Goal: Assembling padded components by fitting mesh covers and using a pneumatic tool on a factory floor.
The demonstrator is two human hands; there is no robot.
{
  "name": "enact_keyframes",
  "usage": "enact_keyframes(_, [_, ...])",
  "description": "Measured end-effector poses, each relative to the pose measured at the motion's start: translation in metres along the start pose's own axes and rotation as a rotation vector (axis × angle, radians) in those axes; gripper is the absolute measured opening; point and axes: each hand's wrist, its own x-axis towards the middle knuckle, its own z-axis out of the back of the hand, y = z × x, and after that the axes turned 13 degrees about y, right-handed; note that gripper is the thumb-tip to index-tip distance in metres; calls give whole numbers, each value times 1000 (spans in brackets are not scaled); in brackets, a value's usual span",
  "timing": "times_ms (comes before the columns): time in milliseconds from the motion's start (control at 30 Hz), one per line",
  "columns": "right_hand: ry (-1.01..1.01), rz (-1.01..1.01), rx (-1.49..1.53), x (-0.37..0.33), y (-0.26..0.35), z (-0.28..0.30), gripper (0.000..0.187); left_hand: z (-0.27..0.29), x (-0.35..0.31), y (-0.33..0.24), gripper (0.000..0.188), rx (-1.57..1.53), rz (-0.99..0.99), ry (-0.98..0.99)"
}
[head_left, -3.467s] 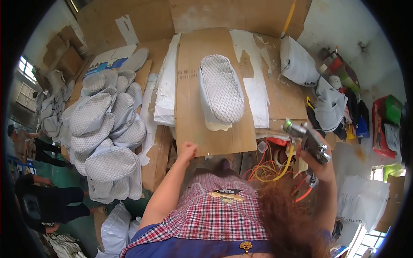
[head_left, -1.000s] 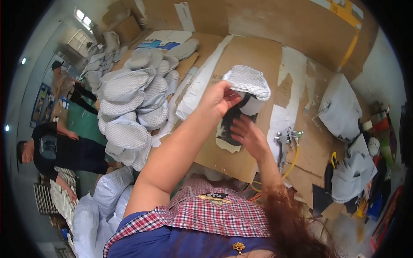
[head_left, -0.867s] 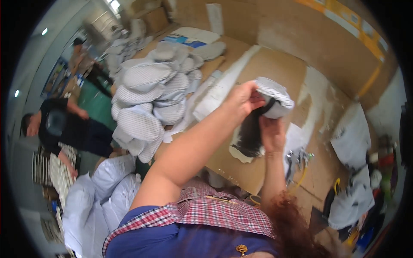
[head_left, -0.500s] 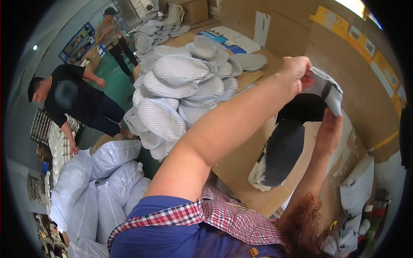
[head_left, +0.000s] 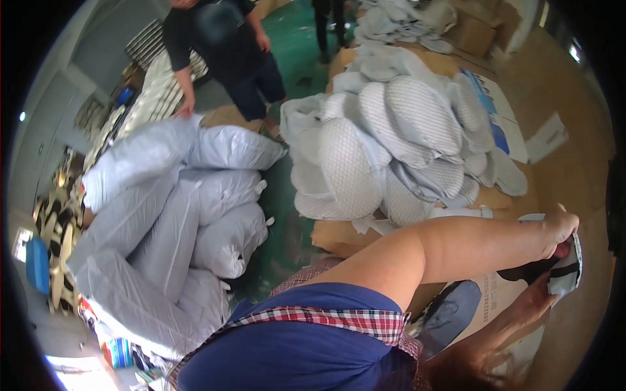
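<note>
At the right, my left hand (head_left: 558, 232) pinches the upper end of a pale fabric slipper piece (head_left: 566, 277) with a dark band across it. My right hand (head_left: 529, 305) grips the same piece from below, its fingers partly hidden. Black material shows between the hands, partly behind my left forearm. Below that forearm, a dark, sole-shaped piece (head_left: 450, 314) lies on the cardboard-covered work surface (head_left: 494, 293). Beyond my left arm rises a heap of pale grey slipper pieces (head_left: 398, 130) with a quilted diamond pattern.
Stuffed white sacks (head_left: 173, 215) are stacked at the left, next to the green floor (head_left: 277, 218). A co-worker in a black shirt (head_left: 218, 39) rests a hand on the top sack. Another person's dark legs (head_left: 328, 26) show at the back. Cardboard panels (head_left: 574, 124) wall the right side.
My view has swung left, so the sacks and heap sit further right and the held piece is near the right rim. Both hands keep hold of the slipper piece.
</note>
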Motion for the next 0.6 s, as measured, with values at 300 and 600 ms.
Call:
enact_keyframes(300, [128,-277,205,29,-68,-50,44,78,-154,-95,11,-85,-559,-248])
enact_keyframes(600, [412,-511,-223,-66,-69,-131,40,155,-460,-87,17,-164,-1040,-649])
